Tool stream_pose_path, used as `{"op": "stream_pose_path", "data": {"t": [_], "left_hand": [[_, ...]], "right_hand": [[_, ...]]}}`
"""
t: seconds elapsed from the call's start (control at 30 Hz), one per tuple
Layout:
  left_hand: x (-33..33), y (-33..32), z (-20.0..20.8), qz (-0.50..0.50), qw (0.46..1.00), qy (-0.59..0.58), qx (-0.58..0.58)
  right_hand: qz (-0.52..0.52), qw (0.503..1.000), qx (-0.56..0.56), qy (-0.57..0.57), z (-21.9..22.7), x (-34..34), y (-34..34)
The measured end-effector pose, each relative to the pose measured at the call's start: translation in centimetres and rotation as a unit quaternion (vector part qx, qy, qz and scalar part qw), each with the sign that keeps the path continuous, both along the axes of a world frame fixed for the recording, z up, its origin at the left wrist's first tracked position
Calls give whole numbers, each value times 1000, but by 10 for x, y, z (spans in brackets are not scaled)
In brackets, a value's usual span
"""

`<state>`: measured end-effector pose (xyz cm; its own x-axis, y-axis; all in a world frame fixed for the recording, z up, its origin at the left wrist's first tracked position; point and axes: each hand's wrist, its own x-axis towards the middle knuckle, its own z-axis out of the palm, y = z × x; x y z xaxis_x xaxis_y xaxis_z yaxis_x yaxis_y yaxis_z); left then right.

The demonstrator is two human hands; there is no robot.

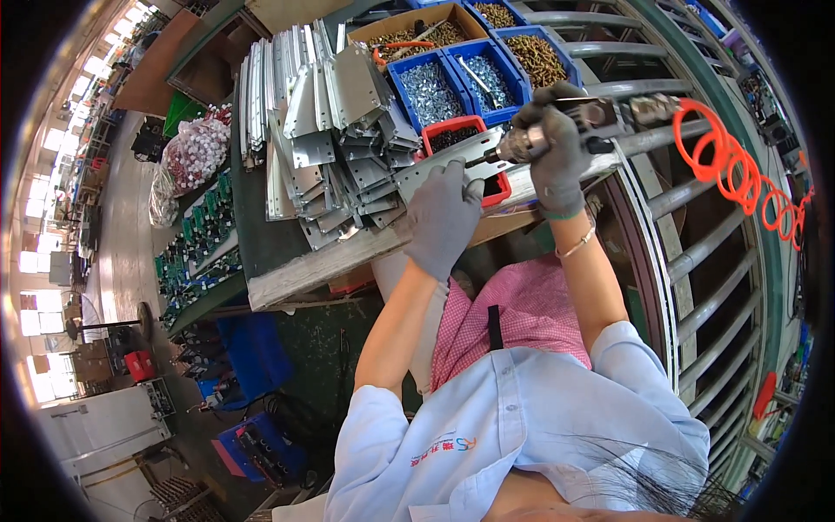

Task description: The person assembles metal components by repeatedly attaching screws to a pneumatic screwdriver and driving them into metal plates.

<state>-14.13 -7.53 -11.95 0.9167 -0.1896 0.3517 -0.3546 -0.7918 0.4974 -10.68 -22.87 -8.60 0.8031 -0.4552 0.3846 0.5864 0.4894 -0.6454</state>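
Head view, looking down on the wearer's gloved hands: the work appears to be mid-step on one metal plate [448, 153], which lies at the near side of the worktop [330, 271], partly over the red bins [497, 200]. The tip of a power driver [522, 144] meets or nearly meets the plate; whether a screw is already seated beneath it cannot be told. Many similar plates [304, 122] lie in an uneven pile to the left; which of these are finished is not shown, so the amount left remains uncertain. Blue bins [500, 116] of small metal parts stand beyond. The left hand [445, 213] lies on the plate beside the driver tip, its fingers slightly bent and its thumb apart; whether it pinches the plate or only presses on it cannot be determined. The right hand [557, 152] is wrapped around the driver, to which an orange coiled hose [721, 150] appears to connect.
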Motion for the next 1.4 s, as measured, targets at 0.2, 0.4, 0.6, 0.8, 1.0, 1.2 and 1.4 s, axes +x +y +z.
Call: {"op": "stream_pose_path", "data": {"t": [0.2,0.4,0.6,0.8,1.0,1.2,1.4], "left_hand": [[-16,8,21,74,978,-6,-197],[-26,64,-43,148,972,93,-156],[-13,52,-27,89,904,266,-323],[-16,37,-34,44,909,234,-342],[-8,35,-47,44,932,173,-316],[-6,35,-48,55,931,202,-299],[-9,37,-40,58,931,191,-304]], "right_hand": [[16,999,-26,-17,-8,13,-3],[27,999,-39,-8,-2,10,10],[51,998,-46,-10,10,3,39],[90,990,-106,11,21,2,60],[101,967,-234,-9,43,11,77],[124,928,-351,-27,39,30,93],[152,923,-354,-18,38,31,96]]}}
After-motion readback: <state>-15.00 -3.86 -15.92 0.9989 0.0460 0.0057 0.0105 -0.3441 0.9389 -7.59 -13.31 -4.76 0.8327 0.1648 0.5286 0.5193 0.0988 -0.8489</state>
